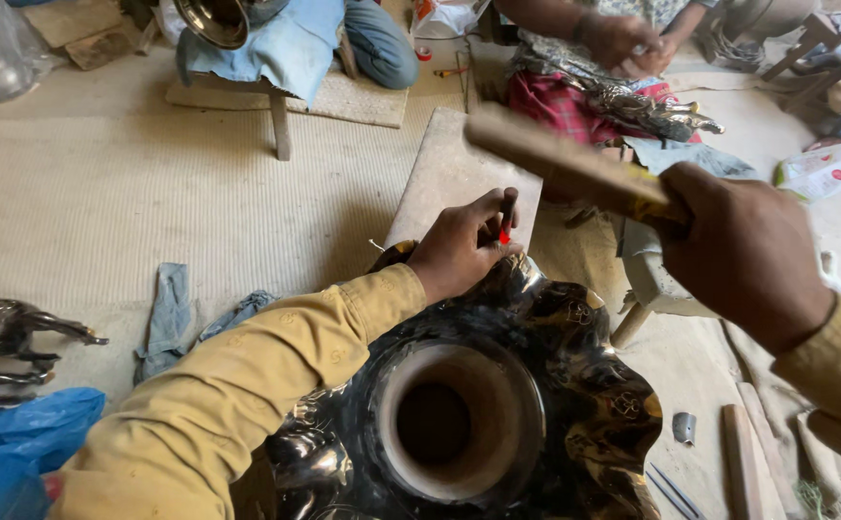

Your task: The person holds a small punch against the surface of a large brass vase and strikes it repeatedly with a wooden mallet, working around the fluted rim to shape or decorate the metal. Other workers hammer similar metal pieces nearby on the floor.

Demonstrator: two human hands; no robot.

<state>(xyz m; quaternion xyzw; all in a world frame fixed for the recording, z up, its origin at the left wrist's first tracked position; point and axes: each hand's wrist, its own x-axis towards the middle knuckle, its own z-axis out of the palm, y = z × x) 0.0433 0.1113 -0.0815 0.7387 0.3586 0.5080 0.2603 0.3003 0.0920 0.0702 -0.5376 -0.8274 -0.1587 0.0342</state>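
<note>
- Woven floor matting [151, 193] covers this workshop ground, and the person sits low over it with other workers close ahead.
- At the centre, just below the camera, lies a large dark metal vessel [574, 385] with a wavy, embossed rim and a round open mouth [459, 419]; it seems to rest against the person's lap.
- On the far edge of that rim, the left hand [459, 252] is closed around a thin punch with a red mark [506, 220], which it pinches upright with its tip on the metal.
- Above and to the right, the right hand [743, 252] is wrapped tightly around a wooden mallet [560, 164], lifted in the air and blurred, well apart from the punch.
- The step in hand appears to be chasing the rim pattern; the stroke needs the mallet to land squarely on the punch head while the left hand keeps the tool steady.
- Behind the vessel stands a pale stone slab [449, 173].
- Further away, another person's hands [632, 43] work a silver ornament [651, 111].
- At the left lie metal figures [6, 332], a blue plastic bag [16, 443] and a grey cloth [170, 318].
- Small tools [738, 462] lie at the right.
</note>
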